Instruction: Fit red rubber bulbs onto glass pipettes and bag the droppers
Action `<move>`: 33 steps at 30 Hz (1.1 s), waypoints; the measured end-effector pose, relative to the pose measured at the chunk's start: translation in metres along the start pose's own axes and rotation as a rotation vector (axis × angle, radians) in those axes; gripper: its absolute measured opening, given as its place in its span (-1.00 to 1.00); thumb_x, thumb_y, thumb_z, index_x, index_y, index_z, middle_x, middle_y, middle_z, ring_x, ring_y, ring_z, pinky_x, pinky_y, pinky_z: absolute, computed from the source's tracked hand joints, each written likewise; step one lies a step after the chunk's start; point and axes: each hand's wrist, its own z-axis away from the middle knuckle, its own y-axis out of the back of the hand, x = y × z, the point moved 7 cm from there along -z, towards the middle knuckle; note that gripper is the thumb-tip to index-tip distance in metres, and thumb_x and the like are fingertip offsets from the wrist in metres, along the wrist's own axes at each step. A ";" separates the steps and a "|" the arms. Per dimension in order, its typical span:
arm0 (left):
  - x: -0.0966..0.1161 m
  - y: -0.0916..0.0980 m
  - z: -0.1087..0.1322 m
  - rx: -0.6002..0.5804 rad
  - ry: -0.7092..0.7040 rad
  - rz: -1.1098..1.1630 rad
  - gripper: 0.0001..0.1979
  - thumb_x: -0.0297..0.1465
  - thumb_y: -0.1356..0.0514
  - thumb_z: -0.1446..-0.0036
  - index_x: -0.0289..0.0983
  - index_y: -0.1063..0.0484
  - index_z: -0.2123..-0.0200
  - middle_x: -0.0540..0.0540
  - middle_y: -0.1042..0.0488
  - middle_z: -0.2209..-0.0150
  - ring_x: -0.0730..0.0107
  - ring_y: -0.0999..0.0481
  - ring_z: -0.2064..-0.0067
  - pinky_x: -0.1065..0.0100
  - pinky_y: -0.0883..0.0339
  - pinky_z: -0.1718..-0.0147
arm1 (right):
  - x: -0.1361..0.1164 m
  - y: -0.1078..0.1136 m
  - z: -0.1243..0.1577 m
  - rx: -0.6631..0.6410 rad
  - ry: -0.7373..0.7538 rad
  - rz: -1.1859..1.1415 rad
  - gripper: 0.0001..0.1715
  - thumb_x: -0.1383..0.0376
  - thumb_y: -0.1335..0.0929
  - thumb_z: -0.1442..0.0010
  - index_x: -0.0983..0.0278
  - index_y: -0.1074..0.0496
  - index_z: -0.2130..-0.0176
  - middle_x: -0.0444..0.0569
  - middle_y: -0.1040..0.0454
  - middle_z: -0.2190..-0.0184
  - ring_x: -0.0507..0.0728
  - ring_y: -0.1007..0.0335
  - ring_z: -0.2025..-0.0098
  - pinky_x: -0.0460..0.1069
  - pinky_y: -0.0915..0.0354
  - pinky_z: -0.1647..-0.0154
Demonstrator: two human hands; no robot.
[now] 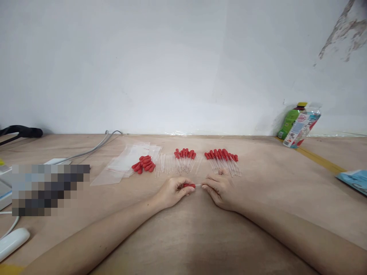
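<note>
Between finger and thumb, my left hand pinches a red rubber dropper bulb. My right hand grips a clear glass dropper tube, whose end meets the bulb; how far it sits inside is hidden. Beyond my hands lie two rows of droppers with red bulbs, a middle group and a right group. Bare glass tubes lie side by side left of the middle group. A pile of loose red bulbs rests farther left, on clear plastic bags.
At the back right, a green bottle and a clear labelled bottle lean by the wall. A blue packet lies at the right edge. On the left are a grey cable, a white rounded object and a black object.
</note>
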 end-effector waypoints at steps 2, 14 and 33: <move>-0.001 0.000 0.000 -0.005 0.001 -0.003 -0.76 -0.29 -0.13 -0.06 -0.34 -0.43 0.27 -0.05 -0.47 0.45 0.48 -0.44 0.44 0.44 -0.35 0.39 | 0.000 -0.002 -0.001 -0.018 -0.003 0.021 -0.67 0.33 -0.13 -0.22 0.30 -0.41 0.40 -0.10 -0.36 0.54 -0.01 -0.12 0.51 -0.01 0.11 0.31; 0.004 0.002 0.001 0.042 -0.082 -0.205 -0.77 -0.31 -0.10 -0.09 -0.28 -0.43 0.23 -0.07 -0.50 0.30 0.39 -0.48 0.29 0.39 -0.36 0.30 | -0.004 -0.011 -0.007 -0.200 -0.046 0.057 -0.65 0.32 -0.10 -0.24 0.30 -0.33 0.45 -0.08 -0.40 0.50 0.01 -0.18 0.48 -0.02 0.12 0.32; 0.019 0.016 0.006 0.037 -0.272 -0.443 -0.75 -0.41 -0.03 -0.14 -0.27 -0.42 0.14 -0.11 -0.46 0.15 0.35 -0.41 0.10 0.31 -0.26 0.07 | 0.176 0.050 0.029 -0.140 -1.113 0.234 -0.66 0.06 -0.24 0.02 0.23 -0.45 0.50 0.03 -0.48 0.45 0.19 -0.35 0.36 -0.03 -0.07 0.48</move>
